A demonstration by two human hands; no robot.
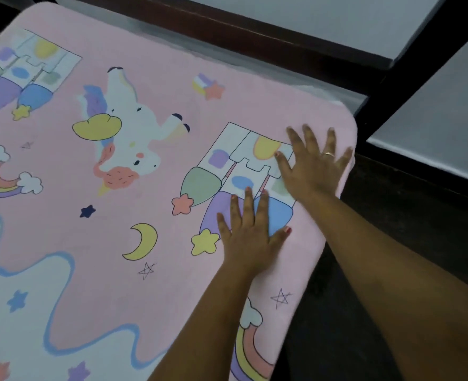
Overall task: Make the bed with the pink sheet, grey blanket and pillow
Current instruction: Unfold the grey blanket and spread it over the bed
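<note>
Both forearms enter from the lower right, nearest the lens. Left hand (250,229) lies palm-down on the pink sheet (172,86), fingers spread, over the printed castle's blue and purple turrets. Right hand (314,166) is also flat and splayed, further out, just beside the rounded far-right corner of the mattress; a ring (329,154) shows on one finger. Neither hand pinches or holds cloth; both press on it.

Sheet position: spread over the mattress top, covering it as far as the frame shows, and folding down over the right edge and the far corner. A pale band of bare mattress edge (348,99) shows along the far side past the sheet's hem. Surface reads nearly wrinkle-free around the hands.

Orientation: the sheet's long axis appears to run from lower right toward upper left, following the mattress; its full length is cut off by the frame, so this is a judgement. The unicorn print (134,127) and the castles sit upside-down to the wearer.

Step in hand, judged: smoothing the sheet at this corner; sheet stage looks close to finished here. Grey blanket and pillow are not in view.

Next move likely calls for sweeping the palms outward toward the corner, then tucking the overhang under the mattress, without dragging the sheet off the far side.

Grey surfaces (433,111) lie beyond the bed, apart from it.
</note>
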